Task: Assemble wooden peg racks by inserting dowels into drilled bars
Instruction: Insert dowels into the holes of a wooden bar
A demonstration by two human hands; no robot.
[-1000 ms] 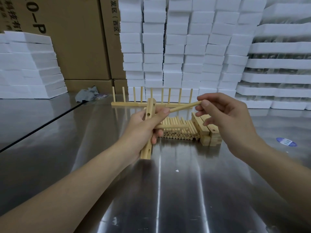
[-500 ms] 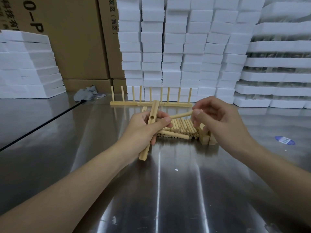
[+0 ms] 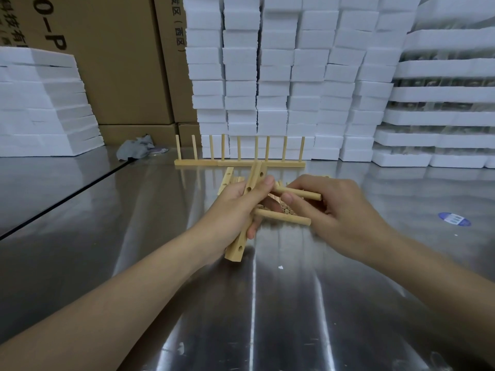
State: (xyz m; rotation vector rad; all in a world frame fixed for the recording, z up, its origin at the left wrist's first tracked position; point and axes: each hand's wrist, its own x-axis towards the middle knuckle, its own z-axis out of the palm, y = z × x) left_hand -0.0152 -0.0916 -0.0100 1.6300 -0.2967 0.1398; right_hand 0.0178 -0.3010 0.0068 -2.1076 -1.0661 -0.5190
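My left hand (image 3: 235, 207) grips a drilled wooden bar (image 3: 237, 249), held tilted above the steel table. One dowel (image 3: 281, 217) sticks out of the bar to the right. My right hand (image 3: 332, 210) pinches a second dowel (image 3: 302, 193) higher up, with its left end at the bar by my left thumb. A pile of loose dowels (image 3: 285, 208) lies behind my hands, mostly hidden. Another drilled bar (image 3: 227, 179) lies at the pile's left. Finished peg racks (image 3: 238, 162) with upright dowels stand farther back.
The steel table (image 3: 254, 303) reflects light. White foam blocks (image 3: 281, 76) are stacked at the back and at the left (image 3: 42, 103). Cardboard boxes (image 3: 117, 62) stand behind. A grey rag (image 3: 135, 149) lies back left; a blue sticker (image 3: 454, 219) is at right.
My right hand moved left and down, bringing the second dowel's end to the bar. The bar tilted slightly in my left hand.
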